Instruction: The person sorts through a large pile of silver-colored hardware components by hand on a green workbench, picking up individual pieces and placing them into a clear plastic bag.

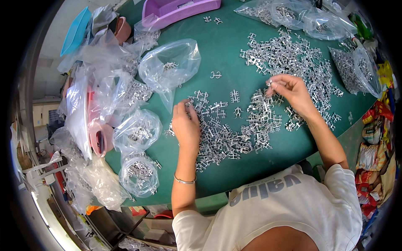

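My right hand (293, 93) is over the pile on the right, thumb and forefinger pinched on a small silvery metal piece (269, 83). Beneath and beside it, many similar branched metal pieces (259, 113) lie heaped on the green table. My left hand (186, 127) rests at the left edge of the nearer pile (226, 142), thumb and fingers apart and bent down among the pieces. Its fingertips are partly hidden. Between the hands lie a ladder-shaped group of pieces (235, 96) and a single piece (238, 112). Further off is a small pair (215, 75).
A larger heap (293, 54) covers the far right of the green table (226, 46). Clear bags of pieces stand at left, including an open one (169, 62), and at right (356, 71). A purple basket (180, 12) sits at the back; pink containers (100, 138) stand left.
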The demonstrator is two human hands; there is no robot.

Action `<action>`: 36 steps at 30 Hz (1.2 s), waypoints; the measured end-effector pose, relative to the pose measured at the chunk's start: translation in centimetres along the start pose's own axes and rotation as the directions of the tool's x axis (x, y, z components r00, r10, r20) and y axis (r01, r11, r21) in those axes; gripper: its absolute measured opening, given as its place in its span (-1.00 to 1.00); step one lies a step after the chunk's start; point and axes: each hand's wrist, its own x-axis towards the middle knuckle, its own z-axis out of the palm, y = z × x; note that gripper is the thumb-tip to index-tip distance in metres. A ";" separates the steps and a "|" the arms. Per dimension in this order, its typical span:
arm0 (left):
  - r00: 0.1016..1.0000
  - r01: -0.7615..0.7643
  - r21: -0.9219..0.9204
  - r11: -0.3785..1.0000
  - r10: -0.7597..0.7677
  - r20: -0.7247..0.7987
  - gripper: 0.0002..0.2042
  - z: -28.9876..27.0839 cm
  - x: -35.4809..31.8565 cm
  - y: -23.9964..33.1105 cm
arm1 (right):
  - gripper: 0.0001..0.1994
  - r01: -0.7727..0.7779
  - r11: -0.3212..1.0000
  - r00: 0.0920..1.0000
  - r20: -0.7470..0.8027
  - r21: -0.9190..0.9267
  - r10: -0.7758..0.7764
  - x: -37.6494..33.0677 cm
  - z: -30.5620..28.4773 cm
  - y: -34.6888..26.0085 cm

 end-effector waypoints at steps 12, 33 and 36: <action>0.956 -0.088 -0.027 0.996 0.092 0.277 -0.70 0.2 -2.5 2.3 | -0.77 0.052 0.983 0.979 0.206 -0.177 -0.014 -0.2 4.6 -0.2; 0.970 -0.033 -0.219 0.975 0.083 0.227 -0.76 -2.0 -5.8 3.1 | -0.90 0.218 0.789 0.975 0.165 -0.575 -0.149 0.8 7.2 -0.5; 0.975 -0.007 -0.235 0.972 0.058 0.214 -0.73 -2.0 -6.3 3.0 | -0.78 0.431 0.492 0.902 0.381 -0.757 -0.203 -0.4 7.5 -0.8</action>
